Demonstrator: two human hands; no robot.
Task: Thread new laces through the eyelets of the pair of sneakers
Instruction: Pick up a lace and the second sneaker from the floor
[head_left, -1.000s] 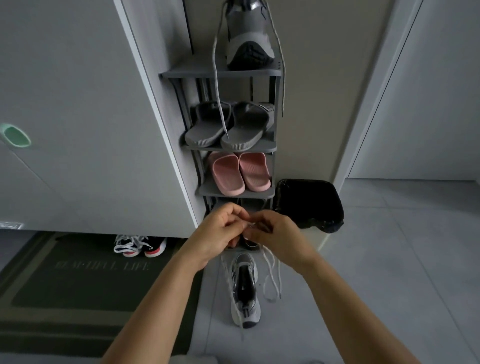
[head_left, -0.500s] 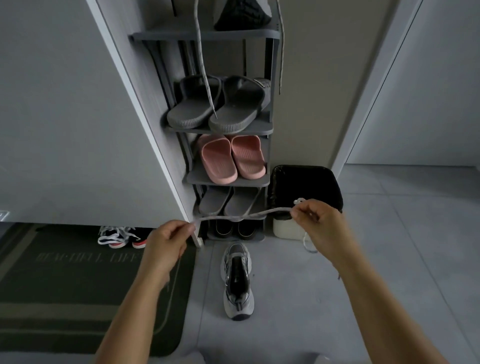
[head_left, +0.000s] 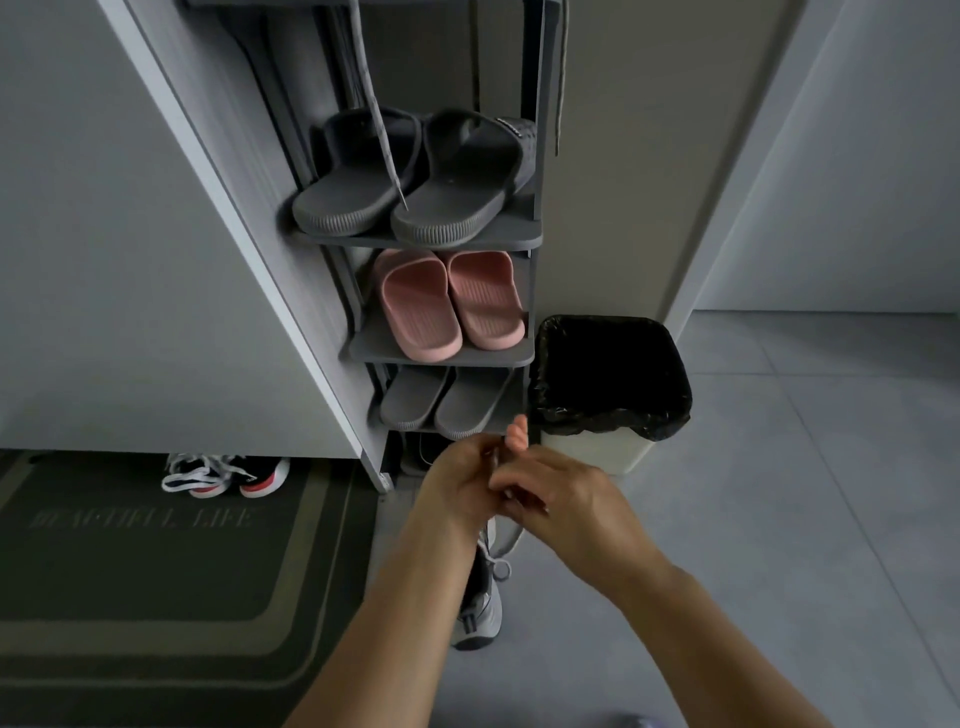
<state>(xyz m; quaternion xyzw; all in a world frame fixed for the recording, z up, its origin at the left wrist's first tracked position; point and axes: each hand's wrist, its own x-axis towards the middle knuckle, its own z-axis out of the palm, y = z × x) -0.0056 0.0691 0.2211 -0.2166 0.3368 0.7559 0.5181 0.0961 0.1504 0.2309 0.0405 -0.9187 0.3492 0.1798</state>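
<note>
Grey lace (head_left: 514, 538) bunches between our left hand (head_left: 457, 483) and right hand (head_left: 566, 499), both pinching it at frame centre, probably to even its ends; the sneaker (head_left: 483, 613) waits on the floor (head_left: 753, 519) directly below.

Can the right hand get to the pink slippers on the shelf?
Probably yes. The pink slippers sit on an open shelf, with nothing in front of them. The right hand is pinching the lace with the left hand, so it would need to let go.
</note>
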